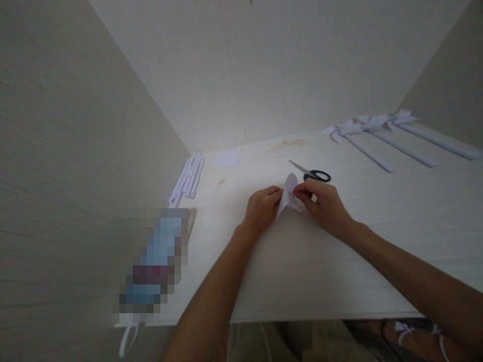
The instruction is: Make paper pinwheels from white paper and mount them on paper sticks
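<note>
A small piece of white paper point(287, 197) is held up over the white table, bent into a curve. My left hand point(263, 207) grips its left side, fingers closed and the tips partly hidden behind the paper. On the other side my right hand point(320, 203) pinches the paper between thumb and fingers. Just beyond the right hand lies a pair of scissors point(310, 172) with black handles, its blades pointing to the back left.
Rolled white paper sticks point(187, 177) are stacked at the left wall, near a flat paper sheet point(227, 158). A pixelated object point(158, 261) lies front left. At back right, longer paper rolls point(402, 147) end in crumpled strips. Small tan scraps point(289, 145) lie at the back.
</note>
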A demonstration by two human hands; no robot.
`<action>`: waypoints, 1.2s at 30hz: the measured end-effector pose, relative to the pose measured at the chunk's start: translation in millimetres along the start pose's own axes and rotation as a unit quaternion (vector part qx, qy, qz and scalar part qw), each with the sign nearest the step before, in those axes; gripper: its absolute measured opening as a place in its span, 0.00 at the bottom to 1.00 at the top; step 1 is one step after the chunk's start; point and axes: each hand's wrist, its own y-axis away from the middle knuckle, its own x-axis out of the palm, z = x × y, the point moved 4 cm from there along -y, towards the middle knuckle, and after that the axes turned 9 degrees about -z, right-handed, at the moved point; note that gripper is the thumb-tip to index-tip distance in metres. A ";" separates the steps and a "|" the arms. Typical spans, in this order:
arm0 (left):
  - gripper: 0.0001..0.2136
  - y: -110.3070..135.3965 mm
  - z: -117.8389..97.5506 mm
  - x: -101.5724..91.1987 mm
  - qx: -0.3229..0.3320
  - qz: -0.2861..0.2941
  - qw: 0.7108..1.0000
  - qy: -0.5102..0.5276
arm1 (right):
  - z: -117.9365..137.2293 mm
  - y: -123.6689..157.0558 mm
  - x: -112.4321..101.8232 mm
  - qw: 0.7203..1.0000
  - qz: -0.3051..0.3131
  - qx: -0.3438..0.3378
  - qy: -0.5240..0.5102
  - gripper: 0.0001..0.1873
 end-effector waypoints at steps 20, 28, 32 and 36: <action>0.09 -0.2 -3.3 4.3 -0.008 -0.001 0.999 -0.046 | 4.8 1.6 1.2 0.999 -0.037 -0.010 -0.014 0.02; 0.09 -0.5 -1.9 5.0 -0.007 -0.026 1.000 -0.016 | 5.8 -1.2 -4.1 0.997 -0.050 0.004 -0.052 0.03; 0.10 -0.5 -3.8 6.6 0.009 -0.008 1.000 0.008 | 5.5 -0.2 -2.9 0.998 -0.026 -0.010 -0.049 0.04; 0.10 -0.6 -5.8 5.8 0.012 0.005 1.000 0.019 | 6.1 1.1 -1.4 0.998 -0.013 -0.026 -0.048 0.04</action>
